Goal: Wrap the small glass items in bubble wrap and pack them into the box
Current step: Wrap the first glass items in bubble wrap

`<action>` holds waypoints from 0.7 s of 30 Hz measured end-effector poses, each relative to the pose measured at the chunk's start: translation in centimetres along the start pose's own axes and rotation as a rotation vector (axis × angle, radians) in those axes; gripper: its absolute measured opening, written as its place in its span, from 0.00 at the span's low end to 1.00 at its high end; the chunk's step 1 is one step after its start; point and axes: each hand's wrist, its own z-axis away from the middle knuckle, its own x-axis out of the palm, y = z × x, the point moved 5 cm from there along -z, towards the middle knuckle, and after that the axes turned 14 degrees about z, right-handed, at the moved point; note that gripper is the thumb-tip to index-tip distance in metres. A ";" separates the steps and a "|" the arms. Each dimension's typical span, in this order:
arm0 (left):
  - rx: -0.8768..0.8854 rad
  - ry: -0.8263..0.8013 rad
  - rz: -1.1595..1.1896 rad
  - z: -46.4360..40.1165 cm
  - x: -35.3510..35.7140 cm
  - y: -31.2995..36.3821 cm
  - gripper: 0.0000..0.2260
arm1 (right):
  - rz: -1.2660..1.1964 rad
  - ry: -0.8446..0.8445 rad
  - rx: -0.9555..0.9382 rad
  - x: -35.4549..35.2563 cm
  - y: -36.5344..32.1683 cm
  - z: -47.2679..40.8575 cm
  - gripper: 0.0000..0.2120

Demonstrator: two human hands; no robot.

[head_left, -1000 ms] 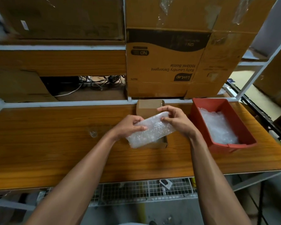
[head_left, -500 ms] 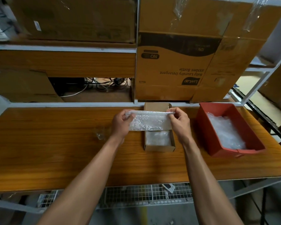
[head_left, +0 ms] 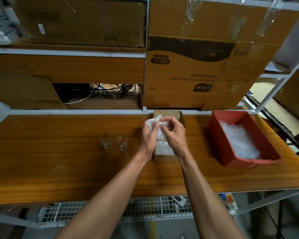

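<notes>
Bubble wrap (head_left: 153, 122) pinched by left hand (head_left: 148, 138) and right hand (head_left: 173, 133) over box (head_left: 164, 156), glasses (head_left: 114, 144) beside.

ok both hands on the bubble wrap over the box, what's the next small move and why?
Probably lower the bubble wrap bundle into the small cardboard box right beneath it. Left hand and right hand both pinch it bunched up, the box is open with wrap already inside, and two glasses wait unwrapped.
</notes>
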 end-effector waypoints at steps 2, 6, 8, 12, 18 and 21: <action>0.008 -0.063 -0.023 0.3 0.4 0.1 0.21 | 0.017 -0.008 -0.025 -0.1 -0.3 0.2 0.07; -0.034 -0.129 -0.072 0.9 0.1 0.3 0.20 | 0.109 -0.007 -0.090 -0.9 -0.6 0.0 0.10; -0.047 -0.142 -0.104 0.9 -0.2 0.3 0.15 | 0.179 -0.004 -0.125 -1.6 -0.6 -0.3 0.13; -0.070 -0.146 -0.133 1.0 -0.3 0.4 0.13 | 0.320 0.055 -0.146 -2.7 -0.6 -1.0 0.22; -0.082 -0.074 -0.069 0.9 -0.1 0.5 0.14 | 0.005 -0.306 0.104 -1.6 0.8 0.3 0.22; -0.098 -0.066 -0.044 0.9 -0.4 0.4 0.15 | -0.031 -0.415 0.078 -0.8 0.7 1.0 0.23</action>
